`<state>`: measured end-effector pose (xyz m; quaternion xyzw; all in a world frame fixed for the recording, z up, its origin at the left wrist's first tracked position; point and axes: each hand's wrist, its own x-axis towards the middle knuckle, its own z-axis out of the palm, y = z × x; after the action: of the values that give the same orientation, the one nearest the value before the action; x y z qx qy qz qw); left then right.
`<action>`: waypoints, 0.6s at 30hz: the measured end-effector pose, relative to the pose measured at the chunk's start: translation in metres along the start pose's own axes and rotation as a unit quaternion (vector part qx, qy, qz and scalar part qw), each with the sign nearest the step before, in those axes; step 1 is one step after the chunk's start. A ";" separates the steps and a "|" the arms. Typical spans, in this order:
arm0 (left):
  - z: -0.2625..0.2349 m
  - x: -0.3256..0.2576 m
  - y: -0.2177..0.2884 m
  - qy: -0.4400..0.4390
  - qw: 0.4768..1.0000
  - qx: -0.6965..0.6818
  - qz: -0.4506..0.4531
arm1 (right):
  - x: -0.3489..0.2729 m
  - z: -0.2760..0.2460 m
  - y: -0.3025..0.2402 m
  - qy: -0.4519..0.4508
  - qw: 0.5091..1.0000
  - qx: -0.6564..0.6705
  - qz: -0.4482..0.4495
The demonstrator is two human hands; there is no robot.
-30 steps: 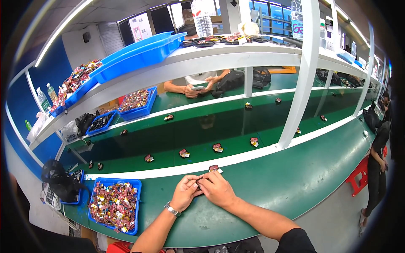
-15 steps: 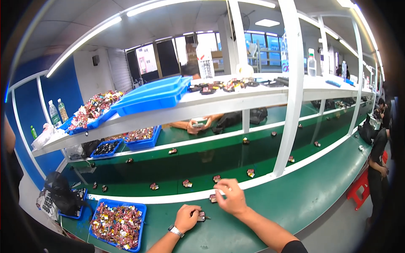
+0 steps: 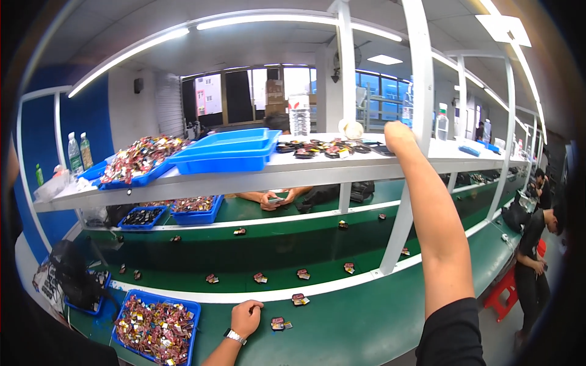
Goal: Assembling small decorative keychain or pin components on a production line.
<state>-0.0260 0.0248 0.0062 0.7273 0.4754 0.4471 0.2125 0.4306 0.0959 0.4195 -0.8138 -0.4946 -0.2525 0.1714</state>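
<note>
1. The green worktable (image 3: 366, 329) fills the near foreground; the left hand (image 3: 246, 317) rests on it loosely curled, gripping nothing that I can see, a watch on its wrist.
2. Just right of that hand lies a small dark-and-red part (image 3: 281, 323), apart from the fingers; another like it (image 3: 300, 299) sits at the white rail beyond.
3. At the left, a blue tray (image 3: 183, 341) holds a heap of mixed red and gold pieces.
4. Past the rail, the green conveyor belt (image 3: 274, 256) carries more small parts, spaced apart.
5. The right arm rises across the view; the right hand (image 3: 397, 131) reaches the white shelf (image 3: 244, 180), seemingly closed, though whether it grips anything is unclear from behind.
6. On that shelf sit stacked blue bins (image 3: 229, 152) and dark parts (image 3: 323, 148).
7. Across the line, another person's hands (image 3: 274, 198) hold a small item; windows close the far wall.
</note>
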 end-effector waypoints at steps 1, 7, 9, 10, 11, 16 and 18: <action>0.001 -0.001 -0.004 0.011 1.000 0.000 -0.007 | 0.004 0.005 -0.003 -0.019 1.000 -0.016 0.001; 0.003 -0.003 -0.015 0.017 0.999 0.010 0.026 | 0.056 0.070 0.027 0.074 0.991 -0.097 -0.053; 0.006 0.002 -0.010 -0.005 0.999 0.009 0.031 | 0.083 0.095 0.057 0.140 0.988 -0.051 -0.038; 0.009 0.003 -0.011 -0.007 0.999 0.005 0.033 | 0.098 0.104 0.080 0.106 0.991 -0.067 -0.044; 0.005 0.001 -0.011 -0.006 1.000 0.002 0.009 | 0.112 0.111 0.077 0.097 0.990 -0.101 -0.030; 0.004 0.000 -0.021 -0.018 1.000 -0.017 0.014 | 0.176 0.122 0.128 0.033 0.981 -0.180 -0.058; 0.002 -0.002 -0.023 -0.009 1.000 -0.021 0.021 | 0.182 0.116 0.125 0.037 0.982 -0.180 -0.044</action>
<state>-0.0360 0.0334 -0.0123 0.7365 0.4489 0.4547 0.2221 0.6402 0.2317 0.4273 -0.7987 -0.4698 -0.3749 0.0286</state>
